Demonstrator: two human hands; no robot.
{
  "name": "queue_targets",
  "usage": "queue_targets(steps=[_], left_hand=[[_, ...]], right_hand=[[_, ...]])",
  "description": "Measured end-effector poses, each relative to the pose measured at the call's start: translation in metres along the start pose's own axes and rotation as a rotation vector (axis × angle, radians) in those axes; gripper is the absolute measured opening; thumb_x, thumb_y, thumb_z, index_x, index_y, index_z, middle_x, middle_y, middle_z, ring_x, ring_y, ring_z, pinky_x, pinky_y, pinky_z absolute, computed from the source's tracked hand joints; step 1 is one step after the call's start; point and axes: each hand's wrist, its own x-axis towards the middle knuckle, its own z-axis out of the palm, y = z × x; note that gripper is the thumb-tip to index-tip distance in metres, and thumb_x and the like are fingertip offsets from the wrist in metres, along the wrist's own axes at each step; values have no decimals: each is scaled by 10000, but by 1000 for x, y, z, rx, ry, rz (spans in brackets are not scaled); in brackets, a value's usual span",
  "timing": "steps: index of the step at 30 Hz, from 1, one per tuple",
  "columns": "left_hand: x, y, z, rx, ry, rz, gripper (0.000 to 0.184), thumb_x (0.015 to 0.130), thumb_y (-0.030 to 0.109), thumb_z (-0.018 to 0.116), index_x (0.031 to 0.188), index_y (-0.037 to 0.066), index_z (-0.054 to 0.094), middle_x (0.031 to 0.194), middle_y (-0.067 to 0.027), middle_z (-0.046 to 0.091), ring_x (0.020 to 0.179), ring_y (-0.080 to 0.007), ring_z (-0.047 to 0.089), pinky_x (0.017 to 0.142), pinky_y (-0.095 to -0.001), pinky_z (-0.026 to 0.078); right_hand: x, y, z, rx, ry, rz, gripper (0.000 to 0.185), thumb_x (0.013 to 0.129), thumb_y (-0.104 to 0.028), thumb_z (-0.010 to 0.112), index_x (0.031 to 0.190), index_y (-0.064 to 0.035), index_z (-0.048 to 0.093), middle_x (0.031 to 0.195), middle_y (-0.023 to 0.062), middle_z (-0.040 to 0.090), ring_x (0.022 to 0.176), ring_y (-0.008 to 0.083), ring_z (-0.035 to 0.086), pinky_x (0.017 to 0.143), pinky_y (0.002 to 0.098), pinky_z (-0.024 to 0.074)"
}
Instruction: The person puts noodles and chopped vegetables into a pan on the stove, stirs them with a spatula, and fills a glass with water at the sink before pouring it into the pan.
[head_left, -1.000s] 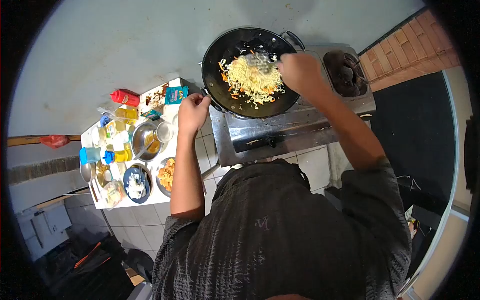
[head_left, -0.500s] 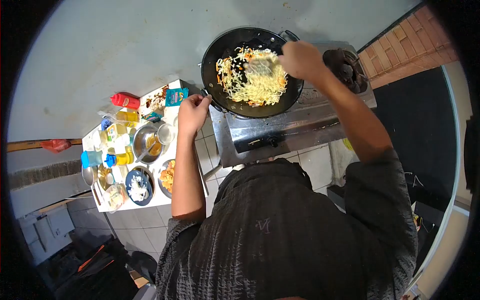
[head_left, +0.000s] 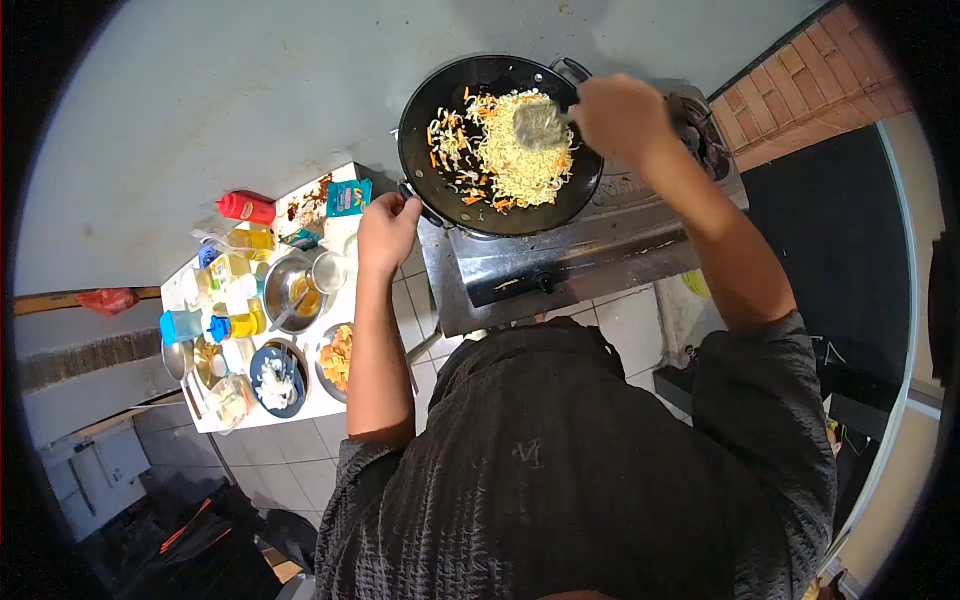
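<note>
"Black metal, wide and round: that's the wok (head_left: 495,72), resting on the steel stove (head_left: 600,255). Take its middle as the clock's centre. Where's the left hand (head_left: 388,235)?"

"About eight o'clock, thumb and curled fingers closed on the near handle (head_left: 430,212). That forearm runs almost straight up from the sleeve, pointing to twelve, just beside the desk (head_left: 325,318)."

"And the right hand (head_left: 625,118)?"

"Between two and three, just outside the rim, a bit blurred. It's clenched around the spatula (head_left: 540,125), back of the fist uppermost, most of the grip hidden inside it."

"How is that arm bent?"

"Elbow out wide, toward four o'clock, with the forearm slanting up toward eleven. The blade reaches in over the noodles (head_left: 515,175)."

"So the noodles lie where?"

"Inside the wok, heaped mostly toward three and four o'clock. Orange strips (head_left: 472,200) are scattered around seven and nine, with dark pan showing between."

"What sits on the desk?"

"It's off toward eight o'clock, well apart from the right hand. I see a steel bowl (head_left: 280,275) and a dark plate (head_left: 287,405) holding white pieces."
</note>
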Motion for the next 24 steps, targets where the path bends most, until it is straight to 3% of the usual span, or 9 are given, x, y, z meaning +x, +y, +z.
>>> queue_targets(steps=[2,6,8,9,15,17,18,21,24], left_hand=[[-2,4,1,19,10,-11,364,807,316,612,754,-45,619,635,-150,610,588,-241,596,596,-355,461],[-8,21,-5,96,21,-4,370,803,324,606,744,-41,610,651,-176,607,612,-283,607,611,-374,468],[-6,17,-3,125,17,6,371,804,325,597,735,-39,601,648,-181,597,610,-295,601,607,-381,462],[-5,18,-4,126,16,9,371,804,325,597,735,-39,601,648,-181,597,610,-295,601,607,-381,462],[-1,15,-4,93,43,24,365,801,318,594,718,-38,592,637,-173,586,601,-294,589,597,-375,454],[0,14,-5,109,29,39,360,799,313,596,721,-38,591,628,-168,579,587,-288,575,590,-373,447],[0,13,-4,109,31,32,360,799,313,596,721,-38,591,628,-168,579,587,-288,575,590,-373,447],[-1,10,-3,93,26,39,358,804,308,597,720,-39,587,613,-164,568,570,-275,559,579,-372,438],[0,13,-5,62,2,32,370,816,312,601,714,-44,577,599,-160,553,553,-257,536,568,-371,430]], right_hand=[[4,2,-21,-150,72,33,167,779,-215,657,679,-82,652,680,126,649,671,297,656,610,401,529],[16,1,22,-138,115,-58,175,767,-209,651,660,-71,630,644,128,625,646,310,642,589,422,517],[17,-9,29,119,208,-297,90,704,-101,589,637,-66,638,660,158,641,639,339,652,577,434,526],[19,-7,27,119,210,-295,90,704,-101,589,637,-66,638,660,158,641,639,339,652,577,434,526],[47,5,25,3,164,-199,169,833,-183,595,769,-27,605,709,181,613,747,394,608,648,484,479],[53,3,44,253,223,-365,170,824,-208,596,795,-44,632,698,171,629,713,355,640,632,480,505],[49,2,35,293,82,-407,208,875,-260,588,853,-54,615,756,160,628,773,377,610,668,476,481],[52,12,18,237,-26,-418,206,880,-263,585,858,-60,608,771,157,632,775,382,606,668,485,475],[59,10,30,221,123,-359,184,879,-257,583,864,-76,613,779,143,634,784,373,606,674,474,475]])
